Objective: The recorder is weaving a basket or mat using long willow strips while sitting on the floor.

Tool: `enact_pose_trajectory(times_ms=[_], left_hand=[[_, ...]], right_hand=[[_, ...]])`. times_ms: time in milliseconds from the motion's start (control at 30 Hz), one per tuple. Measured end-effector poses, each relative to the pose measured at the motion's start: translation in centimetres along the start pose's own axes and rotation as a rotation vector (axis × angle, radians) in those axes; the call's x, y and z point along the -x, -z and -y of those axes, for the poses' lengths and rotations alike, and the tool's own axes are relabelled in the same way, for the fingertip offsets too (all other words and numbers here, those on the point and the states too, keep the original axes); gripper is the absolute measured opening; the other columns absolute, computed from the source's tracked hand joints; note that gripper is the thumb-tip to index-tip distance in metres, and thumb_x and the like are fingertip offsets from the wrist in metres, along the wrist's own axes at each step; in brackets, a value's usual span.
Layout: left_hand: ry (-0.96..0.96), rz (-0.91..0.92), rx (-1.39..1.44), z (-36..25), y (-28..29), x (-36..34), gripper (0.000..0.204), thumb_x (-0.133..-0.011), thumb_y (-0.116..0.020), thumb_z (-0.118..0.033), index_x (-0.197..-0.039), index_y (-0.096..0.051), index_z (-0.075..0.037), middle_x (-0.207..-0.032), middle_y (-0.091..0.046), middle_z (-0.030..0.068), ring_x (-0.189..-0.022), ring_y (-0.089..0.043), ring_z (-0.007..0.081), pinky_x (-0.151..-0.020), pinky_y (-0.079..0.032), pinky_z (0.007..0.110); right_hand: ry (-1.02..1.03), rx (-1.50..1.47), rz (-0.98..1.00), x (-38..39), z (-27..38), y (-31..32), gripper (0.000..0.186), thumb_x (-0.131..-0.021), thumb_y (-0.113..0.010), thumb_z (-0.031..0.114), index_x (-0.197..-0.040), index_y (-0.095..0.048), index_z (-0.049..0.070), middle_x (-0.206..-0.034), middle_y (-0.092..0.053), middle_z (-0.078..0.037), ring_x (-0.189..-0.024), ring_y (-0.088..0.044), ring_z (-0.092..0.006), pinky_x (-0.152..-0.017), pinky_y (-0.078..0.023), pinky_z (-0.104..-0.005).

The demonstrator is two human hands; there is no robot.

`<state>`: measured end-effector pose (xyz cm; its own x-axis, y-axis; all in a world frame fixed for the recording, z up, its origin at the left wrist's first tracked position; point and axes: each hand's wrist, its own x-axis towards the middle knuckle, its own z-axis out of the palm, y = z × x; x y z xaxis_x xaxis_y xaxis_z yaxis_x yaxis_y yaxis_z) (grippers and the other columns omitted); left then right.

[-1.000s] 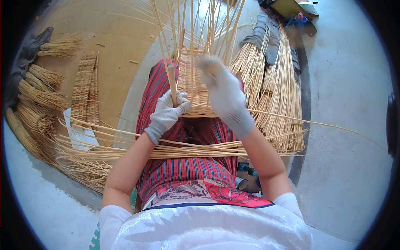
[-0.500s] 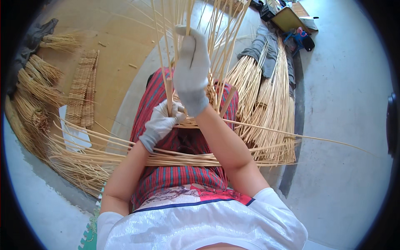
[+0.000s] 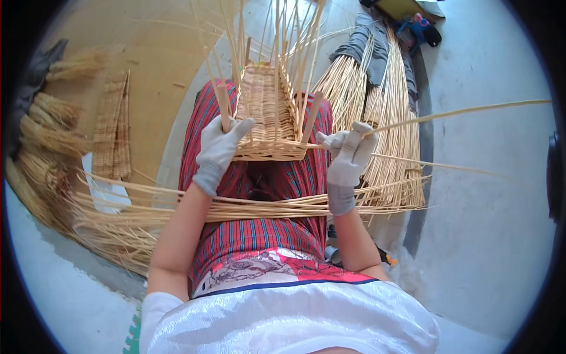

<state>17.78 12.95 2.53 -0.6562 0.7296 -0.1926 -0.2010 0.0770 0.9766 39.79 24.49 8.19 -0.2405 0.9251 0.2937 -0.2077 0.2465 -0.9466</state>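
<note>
Steadying the half-woven basket (image 3: 265,115) on our lap, our left hand (image 3: 217,152) grips its rim at nine o'clock; our right hand (image 3: 349,156) pinches a long weaving strand (image 3: 460,111) (pulled toward three o'clock), best kept taut and low.

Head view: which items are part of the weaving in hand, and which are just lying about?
In use:
- half-woven basket on the lap
- left hand gripping a basket stake
- right hand pulling a long cane strand
- loose canes across the thighs

Lying about:
- woven mat strip
- tied bundles at left
- cane sheaf at right
- grey cloth
</note>
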Motion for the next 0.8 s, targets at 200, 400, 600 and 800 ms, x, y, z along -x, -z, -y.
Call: enact_pose_trajectory(times_ms=[200, 400, 600, 800], left_hand=[[-0.059, 0.068, -0.135, -3.5, -3.9, 2.6, 0.018, -0.108, -0.065, -0.015, -0.119, -0.063, -0.001, -0.077, -0.065, 0.0063, -0.06, -0.063, 0.0148, -0.062, -0.057, 0.033], [0.279, 0.316, -0.19, -3.6, -7.8, 2.6, 0.025, -0.112, -0.059, -0.029, -0.116, -0.064, -0.005, -0.061, -0.06, 0.0046, -0.041, -0.056, 0.0164, -0.038, -0.047, 0.034], [0.299, 0.239, -0.128, -2.6, -7.9, 2.3, 0.027, -0.111, -0.063, -0.03, -0.114, -0.064, -0.004, -0.065, -0.062, 0.003, -0.04, -0.058, 0.0135, -0.035, -0.046, 0.03], [-0.088, 0.169, -0.19, -4.0, -5.0, 4.5, 0.043, -0.102, -0.074, -0.015, -0.14, -0.056, -0.007, -0.112, -0.072, 0.0125, -0.065, -0.069, 0.012, -0.058, -0.056, 0.03]], right_hand=[[-0.059, 0.028, 0.051, -0.5, 1.2, 1.6, 0.012, -0.116, -0.046, 0.011, -0.127, -0.048, 0.006, -0.099, -0.072, -0.015, -0.093, -0.076, -0.0261, -0.096, -0.065, -0.0451], [0.556, 0.61, 0.29, -6.0, 3.7, -3.6, 0.005, -0.103, -0.066, 0.006, -0.104, -0.066, 0.001, -0.109, -0.075, -0.014, -0.105, -0.072, -0.0251, -0.09, -0.059, -0.0419], [0.107, 0.821, 0.467, -15.5, 2.4, -4.5, 0.029, -0.091, -0.08, 0.029, -0.1, -0.074, 0.001, -0.099, -0.076, -0.017, -0.093, -0.072, -0.0343, -0.084, -0.057, -0.0436], [0.2, 1.48, 0.546, -5.8, 4.4, 0.7, 0.037, -0.085, -0.087, 0.032, -0.112, -0.074, 0.01, -0.11, -0.075, -0.01, -0.102, -0.07, -0.0295, -0.098, -0.055, -0.0446]])
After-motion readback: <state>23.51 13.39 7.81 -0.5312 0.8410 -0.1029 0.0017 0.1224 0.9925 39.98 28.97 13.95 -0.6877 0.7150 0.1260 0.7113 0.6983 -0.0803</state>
